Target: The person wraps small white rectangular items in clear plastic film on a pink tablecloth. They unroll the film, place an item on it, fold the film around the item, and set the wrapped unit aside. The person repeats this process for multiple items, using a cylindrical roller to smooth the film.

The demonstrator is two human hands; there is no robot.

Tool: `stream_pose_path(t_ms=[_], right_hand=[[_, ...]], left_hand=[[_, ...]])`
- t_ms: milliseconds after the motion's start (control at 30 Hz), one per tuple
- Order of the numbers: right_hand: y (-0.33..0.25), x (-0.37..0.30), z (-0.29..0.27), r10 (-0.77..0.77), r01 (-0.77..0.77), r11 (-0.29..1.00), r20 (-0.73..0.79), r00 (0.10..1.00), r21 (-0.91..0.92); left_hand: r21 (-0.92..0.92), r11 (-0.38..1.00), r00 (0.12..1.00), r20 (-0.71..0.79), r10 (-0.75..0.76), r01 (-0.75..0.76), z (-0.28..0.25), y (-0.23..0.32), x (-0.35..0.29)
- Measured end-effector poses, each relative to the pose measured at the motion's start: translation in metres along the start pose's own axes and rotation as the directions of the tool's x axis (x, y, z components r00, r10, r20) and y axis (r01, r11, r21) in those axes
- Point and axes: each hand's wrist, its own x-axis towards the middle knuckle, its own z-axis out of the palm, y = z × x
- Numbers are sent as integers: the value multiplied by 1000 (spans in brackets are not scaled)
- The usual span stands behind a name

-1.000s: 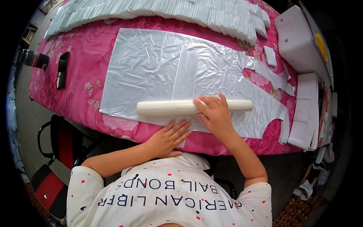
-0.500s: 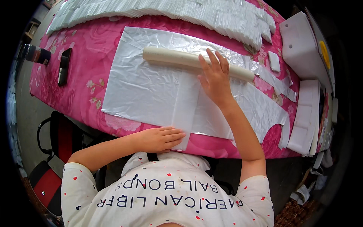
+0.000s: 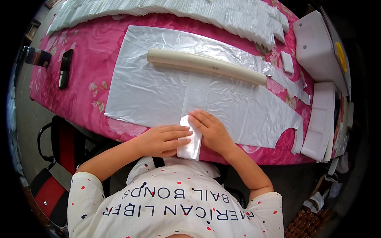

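White, shiny plastic bags (image 3: 145, 89) lie flat in a layered spread across the table. A narrow folded strip of plastic (image 3: 190, 148) runs down from them to the near edge. On the strip's left side lies my left hand (image 3: 166, 139), its fingers stretched out flat. My right hand (image 3: 212, 133) rests on the strip's right side, fingers extended with their tips near the fold's top. A long cream-coloured tube (image 3: 206, 63) lies across the bags beyond both hands, touched by neither.
Long rows of folded white plastic (image 3: 166, 8) line the far edge of the pink floral tablecloth (image 3: 89, 71). A black phone (image 3: 66, 69) and a dark jar (image 3: 37, 56) stand at the left. White foam boxes (image 3: 317, 43) are at the right, near a small white block (image 3: 287, 62).
My right hand has left the tube and come down to the strip. The strip's near end now looks folded and shinier. My left hand has shifted slightly up onto it.
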Motion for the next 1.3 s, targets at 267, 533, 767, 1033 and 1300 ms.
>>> stream_pose_path(t_ms=[267,533,767,1033,1300], right_hand=[[5,-2,-3,32,-44,996,-141,989,-83],[5,21,-15,672,-637,643,85,736,426],[7,44,-26,762,-740,427,234,604,519],[3,35,-17,754,-742,577,126,644,341],[27,25,-15,42,-59,970,-77,996,-236]], left_hand=[[316,924,975,-9,-223,215,8,-13,14],[-247,737,736,-112,-667,630,-2,-11,33],[266,857,897,-107,-429,442,15,-11,36],[457,745,831,22,-556,486,39,-9,37],[387,806,888,-85,-453,448,28,-18,41]])
